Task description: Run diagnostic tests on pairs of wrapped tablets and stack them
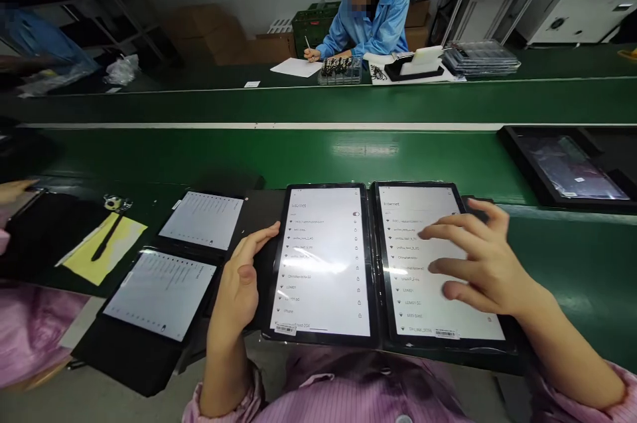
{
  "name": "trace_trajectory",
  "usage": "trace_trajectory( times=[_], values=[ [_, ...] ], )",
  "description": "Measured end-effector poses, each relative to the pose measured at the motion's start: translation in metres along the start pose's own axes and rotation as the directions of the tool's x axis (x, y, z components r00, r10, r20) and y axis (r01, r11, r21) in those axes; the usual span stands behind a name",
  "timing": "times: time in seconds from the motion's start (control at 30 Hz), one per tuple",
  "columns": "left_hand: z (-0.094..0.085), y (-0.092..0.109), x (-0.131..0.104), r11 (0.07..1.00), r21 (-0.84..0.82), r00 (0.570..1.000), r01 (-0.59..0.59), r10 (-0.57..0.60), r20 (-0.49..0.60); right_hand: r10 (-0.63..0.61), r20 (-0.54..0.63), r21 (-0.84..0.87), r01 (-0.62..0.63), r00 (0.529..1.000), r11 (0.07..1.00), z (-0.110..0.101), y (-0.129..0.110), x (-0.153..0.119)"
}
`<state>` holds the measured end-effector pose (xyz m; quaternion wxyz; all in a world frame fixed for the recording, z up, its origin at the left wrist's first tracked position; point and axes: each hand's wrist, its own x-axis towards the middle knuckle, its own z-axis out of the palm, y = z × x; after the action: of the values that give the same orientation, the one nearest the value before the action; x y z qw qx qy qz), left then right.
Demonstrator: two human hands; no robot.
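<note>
Two tablets lie side by side in front of me, each lit with an "Internet" page listing Wi-Fi networks. My left hand (241,280) rests beside the left tablet (323,263), fingers stretched out near its left edge and the dark cover there. Over the right tablet (418,303) hovers my right hand (478,263), its fingers spread and fingertips close to the listed networks. Whether a fingertip touches the glass, I cannot tell. Neither hand holds anything. Small barcode labels sit at the bottom of both tablets.
Two more lit tablets, an upper one (203,220) and a lower one (159,293), lie to the left. Beyond them is a yellow sheet (119,257) with a black strap. A black tray (552,194) stands right. Across the green belt (308,104), a person in blue (393,11) writes.
</note>
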<state>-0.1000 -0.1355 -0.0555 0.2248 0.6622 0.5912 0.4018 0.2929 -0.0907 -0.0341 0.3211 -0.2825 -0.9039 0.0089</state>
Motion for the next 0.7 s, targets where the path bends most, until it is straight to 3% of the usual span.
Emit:
trace_trajectory(
  times=[0.1, 0.17, 0.3, 0.37, 0.5, 0.6, 0.7],
  values=[
    [-0.002, 0.003, 0.0, 0.995, 0.083, 0.998, -0.05, 0.047, 0.047, 0.121, -0.201, 0.062, -0.111, 0.972, 0.992, -0.008, 0.008, -0.011],
    [-0.005, 0.005, 0.001, 0.977, 0.176, 0.985, -0.122, 0.097, 0.144, 0.173, -0.256, 0.063, -0.163, 0.951, 0.985, -0.01, 0.011, -0.016],
    [-0.007, 0.006, 0.0, 0.943, 0.247, 0.938, -0.221, 0.137, 0.318, 0.145, -0.11, 0.015, -0.144, 0.983, 0.989, -0.006, 0.008, -0.017],
    [-0.006, 0.003, -0.002, 0.962, 0.174, 0.95, -0.21, 0.158, 0.27, 0.136, -0.027, -0.008, -0.136, 0.99, 0.991, -0.003, 0.003, -0.014],
    [0.001, -0.003, -0.006, 0.99, -0.012, 0.99, -0.138, 0.137, -0.02, 0.121, 0.032, -0.023, -0.121, 0.992, 0.992, 0.001, -0.004, -0.008],
    [0.005, -0.005, -0.009, 0.974, -0.013, 0.951, -0.226, 0.218, -0.222, 0.074, 0.067, 0.021, -0.076, 0.995, 0.997, 0.003, -0.006, -0.007],
    [0.005, -0.004, -0.013, 0.916, 0.071, 0.891, -0.395, 0.4, -0.212, 0.044, 0.117, 0.014, -0.046, 0.992, 0.999, 0.002, -0.003, -0.009]
  ],
)
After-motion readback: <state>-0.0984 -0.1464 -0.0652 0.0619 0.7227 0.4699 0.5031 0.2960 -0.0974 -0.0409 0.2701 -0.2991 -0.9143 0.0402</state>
